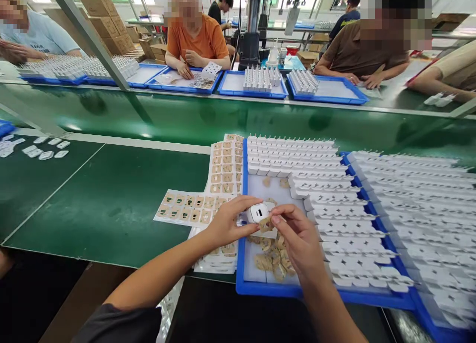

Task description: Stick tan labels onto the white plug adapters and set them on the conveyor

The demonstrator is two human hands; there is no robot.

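Note:
My left hand point(235, 218) grips a white charger point(259, 212) between thumb and fingers, its face with a dark USB slot turned up toward me. Close beside it, my right hand point(297, 234) pinches a small tan sticker point(266, 225) at the charger's near edge. Below both hands lies a blue-rimmed tray point(241, 263). Crumpled tan sticker scraps point(277, 258) are heaped in its near left part. Rows of white chargers point(334, 204) with metal prongs fill its far and right parts. Left of the tray, sheets of tan stickers point(226, 167) overlap on the green table.
A second blue tray point(416, 303) packed with white chargers point(420, 224) adjoins on the right. Loose white pieces point(37, 149) lie at the far left of the green table point(92, 204). Across a green divider point(178, 120), several people sit behind more blue trays point(253, 92).

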